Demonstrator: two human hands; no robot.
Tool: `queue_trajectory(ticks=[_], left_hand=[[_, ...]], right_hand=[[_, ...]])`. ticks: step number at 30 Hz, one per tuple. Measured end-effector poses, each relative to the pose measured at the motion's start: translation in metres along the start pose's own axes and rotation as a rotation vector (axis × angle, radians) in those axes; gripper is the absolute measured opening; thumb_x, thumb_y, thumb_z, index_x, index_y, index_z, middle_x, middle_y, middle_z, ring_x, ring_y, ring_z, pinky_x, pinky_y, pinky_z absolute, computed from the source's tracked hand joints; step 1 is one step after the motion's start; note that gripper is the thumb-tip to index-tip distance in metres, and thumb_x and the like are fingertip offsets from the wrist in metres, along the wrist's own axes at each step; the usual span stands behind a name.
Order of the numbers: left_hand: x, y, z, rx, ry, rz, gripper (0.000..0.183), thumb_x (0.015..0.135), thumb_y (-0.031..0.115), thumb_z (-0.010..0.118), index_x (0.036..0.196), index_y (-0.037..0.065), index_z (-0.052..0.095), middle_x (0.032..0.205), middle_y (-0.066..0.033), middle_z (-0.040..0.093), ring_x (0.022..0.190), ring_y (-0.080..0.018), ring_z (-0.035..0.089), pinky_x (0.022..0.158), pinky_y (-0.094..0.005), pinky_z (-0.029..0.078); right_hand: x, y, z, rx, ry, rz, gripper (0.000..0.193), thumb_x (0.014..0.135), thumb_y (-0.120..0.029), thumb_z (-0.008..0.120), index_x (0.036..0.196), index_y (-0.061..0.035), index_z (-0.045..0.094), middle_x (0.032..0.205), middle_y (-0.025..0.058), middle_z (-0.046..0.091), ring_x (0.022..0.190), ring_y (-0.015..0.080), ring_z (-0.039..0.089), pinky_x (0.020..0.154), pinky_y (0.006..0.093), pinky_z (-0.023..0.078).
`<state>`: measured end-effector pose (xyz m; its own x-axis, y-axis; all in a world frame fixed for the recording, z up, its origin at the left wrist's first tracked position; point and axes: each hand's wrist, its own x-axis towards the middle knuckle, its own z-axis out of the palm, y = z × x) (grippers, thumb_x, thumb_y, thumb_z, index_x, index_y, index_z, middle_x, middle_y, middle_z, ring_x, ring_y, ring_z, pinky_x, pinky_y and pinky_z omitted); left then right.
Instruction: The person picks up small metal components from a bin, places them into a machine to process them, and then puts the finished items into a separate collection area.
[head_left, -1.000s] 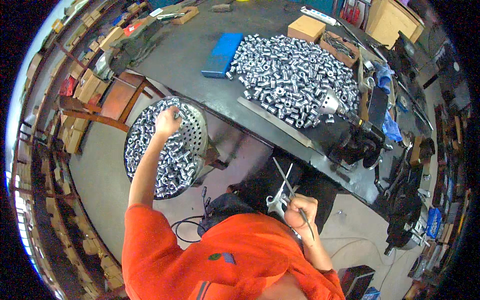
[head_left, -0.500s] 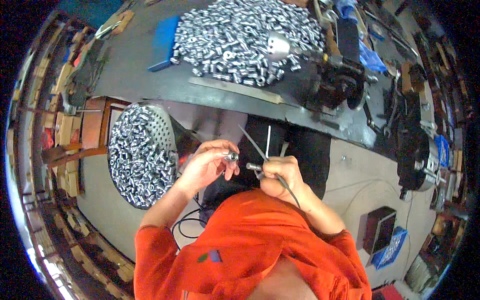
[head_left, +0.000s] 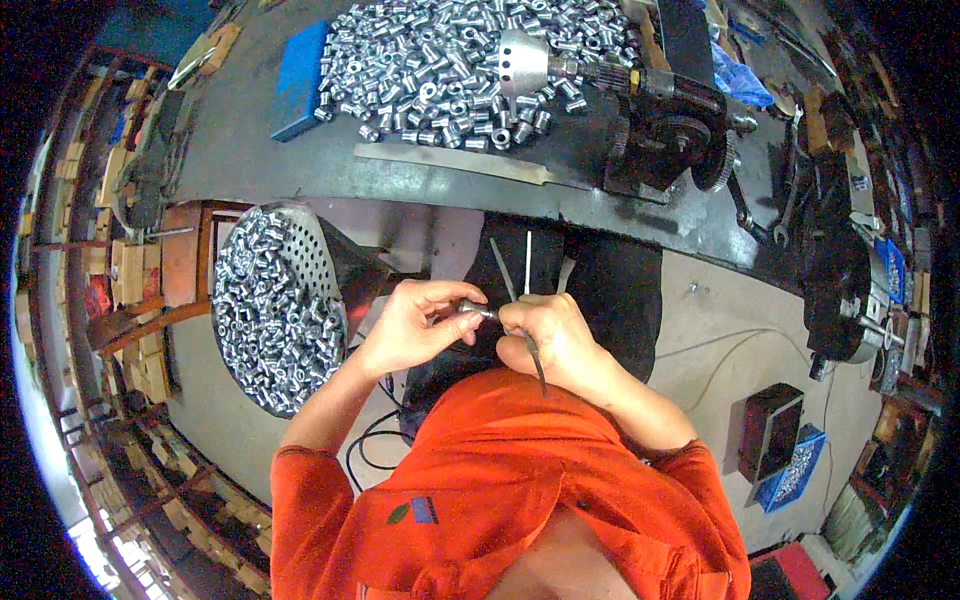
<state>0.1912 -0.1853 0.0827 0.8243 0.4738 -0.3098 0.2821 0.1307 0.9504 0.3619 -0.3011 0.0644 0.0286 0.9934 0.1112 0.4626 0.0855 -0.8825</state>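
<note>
My left hand (head_left: 415, 322) pinches a small shiny metal sleeve (head_left: 478, 308) between thumb and fingertips. Close against it, my right hand (head_left: 548, 330) is closed round a thin dark file (head_left: 503, 265), whose far end points up and away while its tail sticks out below the fist. A slim whitish rod (head_left: 528, 262) also rises from the right fist; whether it is gripped there I cannot tell. The sleeve's right end meets the right fingers, which hide the short metal cylinder seen there earlier. Both hands are over my lap, above the orange shirt.
To the left, a perforated round basket (head_left: 312, 250) is filled with similar sleeves. A large heap of them (head_left: 420, 75) covers the bench (head_left: 300, 175), beside a blue bin (head_left: 300, 85), a flat metal bar (head_left: 450, 160) and a geared chuck device (head_left: 660, 125). A cable (head_left: 360, 440) hangs near my left forearm.
My hands have come together, bringing the sleeve up to the right hand's fingers. The sleeve has turned from open end facing up to lying sideways. The file has swung steeper.
</note>
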Motion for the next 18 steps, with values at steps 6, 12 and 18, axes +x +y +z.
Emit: queue_trajectory(ticks=[6,12,18], left_hand=[[0.008,0.015,-0.006,0.428,-0.041,0.289,0.019,0.074,0.003,0.067,0.093,0.001,0.063,0.085,-0.0080,0.062,0.079,-0.0152,0.060,0.068,-0.0281,0.047],[0.015,0.007,-0.030,0.746,0.316,0.330,0.018,0.065,0.002,0.064,0.083,0.003,0.061,0.073,-0.0077,0.052,0.061,-0.0228,0.057,0.055,-0.0326,0.046],[0.020,-0.012,-0.034,0.959,0.387,0.406,0.023,0.059,0.004,0.066,0.081,0.006,0.061,0.075,-0.0086,0.051,0.062,-0.0302,0.057,0.054,-0.0379,0.047]], right_hand=[[-0.003,0.005,-0.003,0.184,-0.027,0.077,0.016,0.064,-0.009,0.062,0.061,-0.0026,0.047,0.054,0.0136,0.049,0.050,0.0331,0.053,0.047,0.0409,0.041],[-0.018,-0.001,-0.022,0.205,0.028,-0.076,0.029,0.064,-0.009,0.062,0.057,-0.0045,0.035,0.053,0.0102,0.035,0.046,0.0279,0.041,0.044,0.0366,0.030],[-0.023,-0.020,-0.021,0.355,-0.033,-0.252,0.034,0.067,-0.019,0.061,0.057,-0.0064,0.031,0.053,0.0076,0.030,0.046,0.0273,0.036,0.045,0.0377,0.026]])
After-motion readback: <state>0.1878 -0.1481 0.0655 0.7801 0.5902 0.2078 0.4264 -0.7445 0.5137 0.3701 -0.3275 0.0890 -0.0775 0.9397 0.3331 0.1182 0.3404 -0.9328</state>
